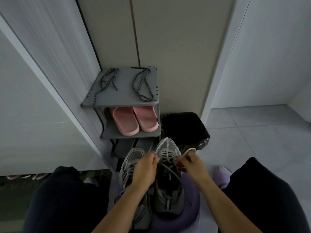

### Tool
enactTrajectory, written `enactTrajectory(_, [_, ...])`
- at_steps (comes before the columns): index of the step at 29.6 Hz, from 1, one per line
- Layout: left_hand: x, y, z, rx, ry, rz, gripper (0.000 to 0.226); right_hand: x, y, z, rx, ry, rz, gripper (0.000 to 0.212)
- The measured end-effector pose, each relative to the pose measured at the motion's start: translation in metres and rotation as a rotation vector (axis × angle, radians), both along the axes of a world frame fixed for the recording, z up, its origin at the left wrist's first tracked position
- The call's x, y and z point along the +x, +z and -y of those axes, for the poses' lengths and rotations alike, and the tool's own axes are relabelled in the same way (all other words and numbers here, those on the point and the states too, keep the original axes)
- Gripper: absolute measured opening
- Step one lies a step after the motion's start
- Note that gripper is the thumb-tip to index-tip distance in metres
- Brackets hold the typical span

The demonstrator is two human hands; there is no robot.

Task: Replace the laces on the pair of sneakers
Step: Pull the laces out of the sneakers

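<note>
Right sneaker (168,179) lies toe-far between both hands; left hand (146,169) and right hand (193,165) each pinch its pale lace (164,148), pulling outward.

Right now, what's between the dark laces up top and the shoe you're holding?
In the head view, the pink slippers sit on the rack's middle shelf, below the dark laces and above the sneaker that both hands work on.

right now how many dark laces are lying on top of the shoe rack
2. One dark lace lies on the left side of the rack top, its end trailing over the front edge; the other dark lace lies on the right side. None seem hidden.
</note>
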State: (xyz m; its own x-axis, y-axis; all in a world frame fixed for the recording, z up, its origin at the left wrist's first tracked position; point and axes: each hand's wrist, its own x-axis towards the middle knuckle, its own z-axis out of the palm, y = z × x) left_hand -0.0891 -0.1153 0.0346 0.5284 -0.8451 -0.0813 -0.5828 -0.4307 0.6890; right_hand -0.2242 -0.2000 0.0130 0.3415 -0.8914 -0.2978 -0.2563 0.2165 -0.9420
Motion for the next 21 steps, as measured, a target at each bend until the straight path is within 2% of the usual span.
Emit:
enactTrajectory(2, [0.005, 0.005, -0.004, -0.095, 0.132, -0.202, 0.02, -0.003, 0.008, 0.005, 0.151, -0.15, 0.187, 0.021])
enactTrajectory(3, [0.005, 0.005, -0.006, -0.139, 0.193, -0.287, 0.02, -0.004, 0.012, 0.005, 0.167, -0.154, 0.19, 0.016])
enactTrajectory(4, [0.002, 0.007, -0.008, -0.149, 0.212, -0.315, 0.019, -0.005, 0.013, 0.005, 0.132, -0.097, 0.114, 0.013])
enactTrajectory(7, [-0.022, 0.008, -0.007, 0.008, 0.096, -0.262, 0.014, -0.003, 0.008, -0.005, -0.072, 0.228, -0.147, 0.018])
enactTrajectory(8, [-0.03, 0.007, -0.006, 0.036, 0.069, -0.233, 0.012, -0.002, 0.008, -0.009, -0.133, 0.256, -0.187, 0.018])
enactTrajectory(10, [-0.036, 0.005, -0.006, 0.023, 0.085, -0.152, 0.009, -0.002, 0.008, -0.01, -0.212, 0.222, -0.213, 0.022])
enactTrajectory(12, [-0.035, 0.003, -0.01, -0.028, 0.109, -0.101, 0.01, -0.005, 0.009, -0.008, -0.203, 0.196, -0.238, 0.027])
enactTrajectory(16, [-0.032, 0.002, -0.017, -0.098, 0.151, -0.132, 0.017, -0.009, 0.006, -0.01, -0.14, 0.136, -0.283, 0.031])
enactTrajectory(19, [-0.026, 0.005, -0.016, -0.109, 0.259, -0.157, 0.03, -0.01, 0.007, -0.008, -0.016, 0.001, -0.096, 0.021])
enactTrajectory(21, [-0.025, 0.009, -0.014, -0.161, 0.389, -0.273, 0.027, -0.012, 0.013, -0.002, 0.066, -0.099, 0.004, 0.017])
